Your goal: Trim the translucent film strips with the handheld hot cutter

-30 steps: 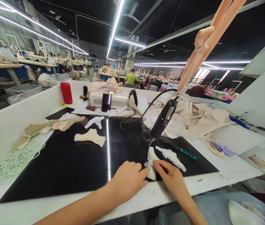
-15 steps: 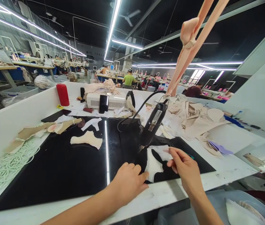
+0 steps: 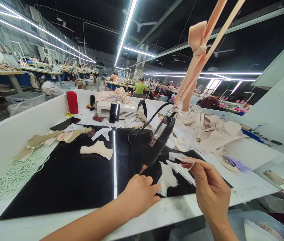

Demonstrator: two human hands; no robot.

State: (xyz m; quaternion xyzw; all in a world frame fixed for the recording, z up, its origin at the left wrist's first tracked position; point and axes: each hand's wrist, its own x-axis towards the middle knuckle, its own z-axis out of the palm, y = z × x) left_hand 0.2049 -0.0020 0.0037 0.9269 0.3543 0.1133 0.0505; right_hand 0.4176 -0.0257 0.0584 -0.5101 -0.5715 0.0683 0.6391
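My left hand, fingers curled, rests at the front edge of the black board. Its index fingertip lies on the edge of a white cut fabric piece; the other fingertips are hidden. On the right, my right hand is raised and pinches a thin white fabric strip between thumb and fingers. Below it lies another white fabric scrap. A black corded tool with a coppery tip hangs over the board, its tip just above my left knuckles. Peach fabric straps hold it up.
A cream fabric piece and a white scrap lie farther back. Pale green cord is heaped at left. Behind stand a white machine box, a phone and a red cylinder. Beige fabric is piled at right.
My right hand has come nearer and lifted the white strip away from the fabric piece. The tool has swung, its tip now lower and farther left. My left hand stays nearly put.
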